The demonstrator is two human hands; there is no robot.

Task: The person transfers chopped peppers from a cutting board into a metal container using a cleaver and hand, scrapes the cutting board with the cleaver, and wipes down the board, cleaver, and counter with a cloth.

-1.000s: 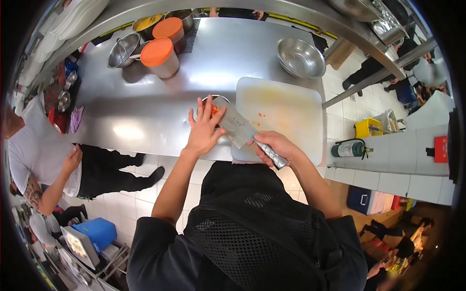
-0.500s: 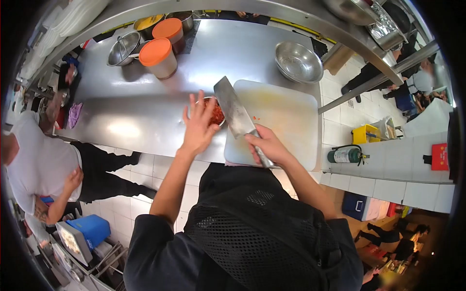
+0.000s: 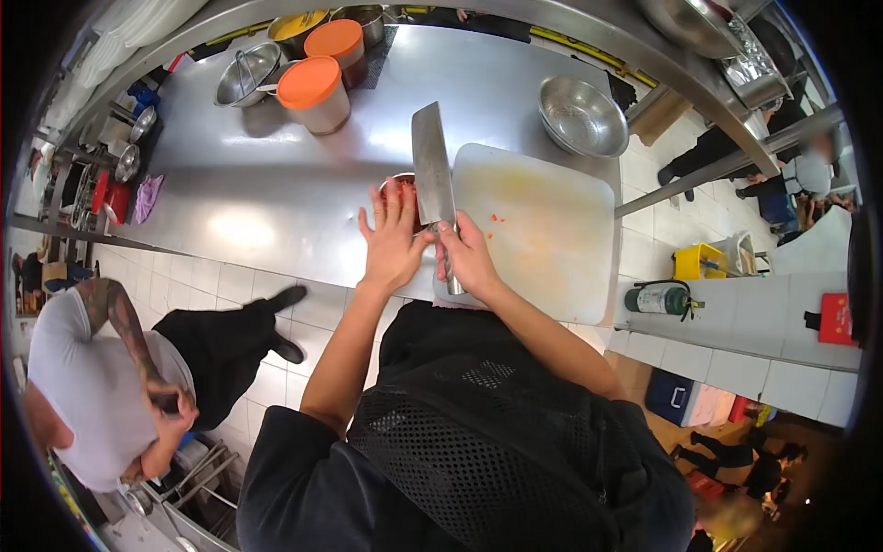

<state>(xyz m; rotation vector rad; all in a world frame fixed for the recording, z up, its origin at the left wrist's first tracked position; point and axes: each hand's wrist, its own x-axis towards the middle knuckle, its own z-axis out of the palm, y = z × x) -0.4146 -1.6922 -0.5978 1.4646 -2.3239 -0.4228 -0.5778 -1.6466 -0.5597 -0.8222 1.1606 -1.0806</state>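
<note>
My right hand is wrapped round the handle of a cleaver. Its broad blade points away from me, over the left edge of the white cutting board. My left hand is open with fingers spread, over a small round bowl of chopped red pieces. Whether those fingers touch the bowl or its contents, I cannot tell. The hand and blade hide much of the bowl. Its thumb is close to the cleaver's heel. A few orange-red bits lie on the board.
A metal bowl stands beyond the board. Two tubs with orange lids, the nearer tub among them, stand at the far left near a bowl with a whisk. A person in a white shirt stands at left.
The cleaver has swung more upright and shifted left, nearer the small bowl. My right hand has moved left towards my left hand. The person at left has shifted and brought their hands together.
</note>
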